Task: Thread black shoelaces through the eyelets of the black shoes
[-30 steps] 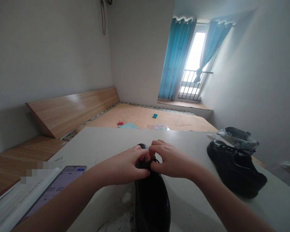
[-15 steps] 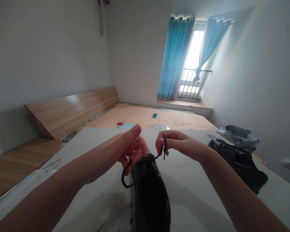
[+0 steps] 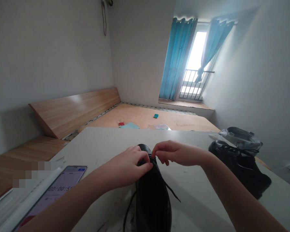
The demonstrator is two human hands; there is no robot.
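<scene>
A black leather shoe (image 3: 153,203) lies lengthwise on the white table (image 3: 106,145), with its toe toward me and its top under my hands. My left hand (image 3: 129,167) presses in at the lacing with its fingers pinched on the black shoelace (image 3: 148,161). My right hand (image 3: 174,153) reaches across from the right, its fingertips meeting the lace at the same spot. Two loose lace ends hang down either side of the shoe. The knot area is mostly hidden by my fingers.
A second black shoe (image 3: 239,169) stands at the table's right, by a grey-white bag (image 3: 240,137). A phone (image 3: 62,187) showing a timer lies at the left, beside a long white object (image 3: 36,190). A wooden bed platform (image 3: 145,117) lies beyond the table.
My hands, apart half a second ago with the lace held up between them, have come back together at the top of the shoe. The lace ends now hang lower.
</scene>
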